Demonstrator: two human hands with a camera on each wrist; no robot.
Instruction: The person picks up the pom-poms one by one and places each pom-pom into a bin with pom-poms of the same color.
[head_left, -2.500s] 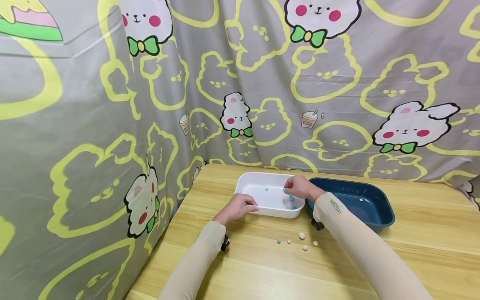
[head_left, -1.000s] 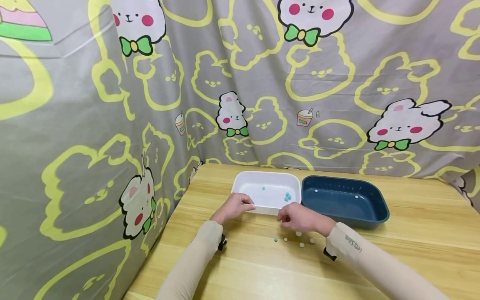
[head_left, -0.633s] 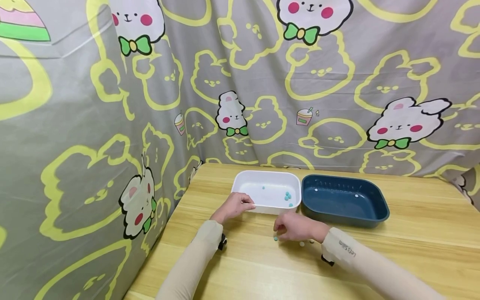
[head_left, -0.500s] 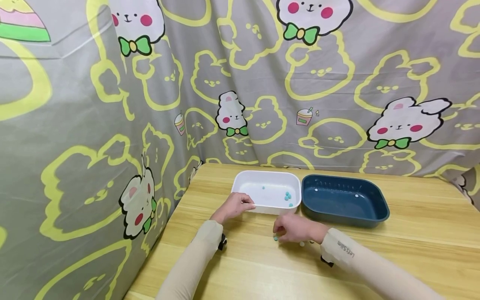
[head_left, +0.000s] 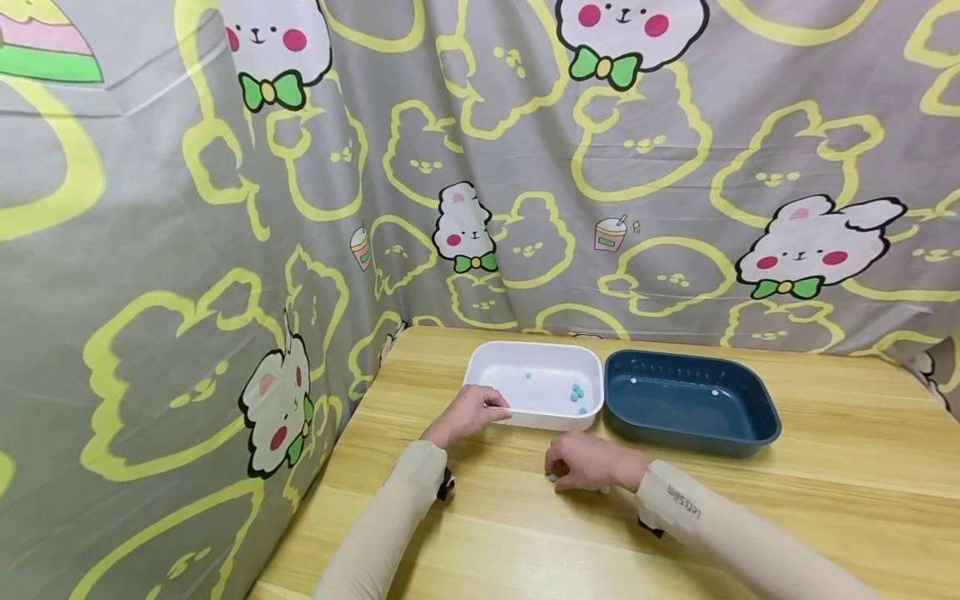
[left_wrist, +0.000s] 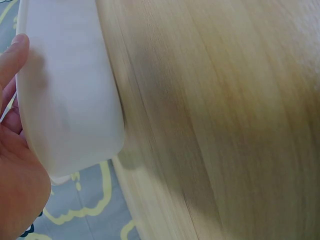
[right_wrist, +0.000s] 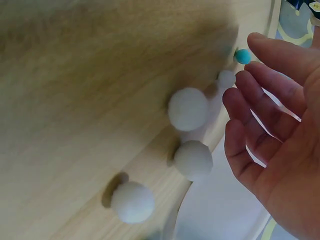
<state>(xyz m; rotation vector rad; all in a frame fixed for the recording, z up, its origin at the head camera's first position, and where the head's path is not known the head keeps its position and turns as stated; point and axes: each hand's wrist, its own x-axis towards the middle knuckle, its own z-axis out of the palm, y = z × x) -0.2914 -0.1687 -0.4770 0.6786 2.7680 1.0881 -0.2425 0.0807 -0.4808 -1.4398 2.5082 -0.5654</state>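
Note:
My left hand (head_left: 467, 414) grips the near rim of a white plastic bin (head_left: 540, 419), thumb on its outer wall in the left wrist view. Several small teal balls (head_left: 574, 392) lie inside it. On the wooden table, my right hand (head_left: 588, 461) reaches down to a loose teal ball (right_wrist: 243, 56). Thumb and index fingertips stand on either side of that ball, parted, the other fingers loosely bent. Beside those fingers in the right wrist view sit a small white ball (right_wrist: 226, 78) and larger white balls (right_wrist: 188, 109); the hand mostly hides them in the head view.
A dark blue basin (head_left: 690, 433) stands against the white bin's right side, with two white balls (head_left: 715, 392) in it. Behind the wooden table (head_left: 480, 533) hangs a grey curtain (head_left: 540, 167) with cartoon prints, which also runs down the left side.
My right hand has left the white bin, where it held a teal ball, and come down to the loose teal ball on the table. My left hand has kept its grip on the rim.

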